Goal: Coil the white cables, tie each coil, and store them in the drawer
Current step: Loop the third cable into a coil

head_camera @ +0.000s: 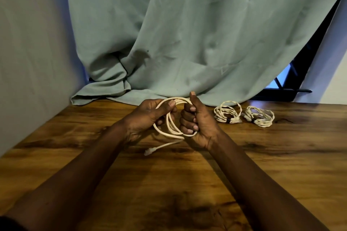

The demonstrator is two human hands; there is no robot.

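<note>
The person holds a white cable point(167, 123) above the wooden table point(281, 159), in front of the body, with both hands. The cable is wound into a coil of several loops.

The left hand point(148, 116) grasps the left side of the coil. Its thumb presses on the top of the loops and its other fingers are curled behind them. The right hand point(199, 123) grasps the right side of the coil. Its fingers are closed around the loops and its thumb stands upward.

One free end of the cable hangs down from the coil, and its plug point(149, 151) is low near the table surface, below the left hand. Whether the plug touches the table cannot be told.

To the right of the hands, two other coils lie flat on the table, near its far edge. The nearer coil point(228, 112) and the farther coil point(260, 116) lie just beside each other, and each one has a small black tie around it.

Behind the table hangs a green curtain point(187, 33), and its lower edge rests on the table. On the left side is a pale wall point(28, 43). On the right side, a dark window point(281, 78) shows past the curtain.
</note>
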